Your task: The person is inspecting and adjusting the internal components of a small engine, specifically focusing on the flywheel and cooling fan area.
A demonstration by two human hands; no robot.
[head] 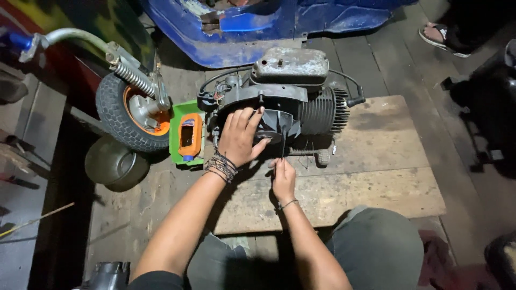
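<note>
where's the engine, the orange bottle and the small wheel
engine [317, 110], head view, on its finned cylinder
orange bottle [189, 135], head view, middle of its body
small wheel [115, 115], head view, on the black tyre tread

The centre is lit brightly from above the head camera; the edges are left dim, with mild wide-angle distortion

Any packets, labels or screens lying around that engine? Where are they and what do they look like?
Orange bottle: lies in the green tray, left of the engine; flat, with a pale label patch and blue cap.
Green tray: beside the small wheel; rectangular, bright green.
No screens or signs visible.
</note>
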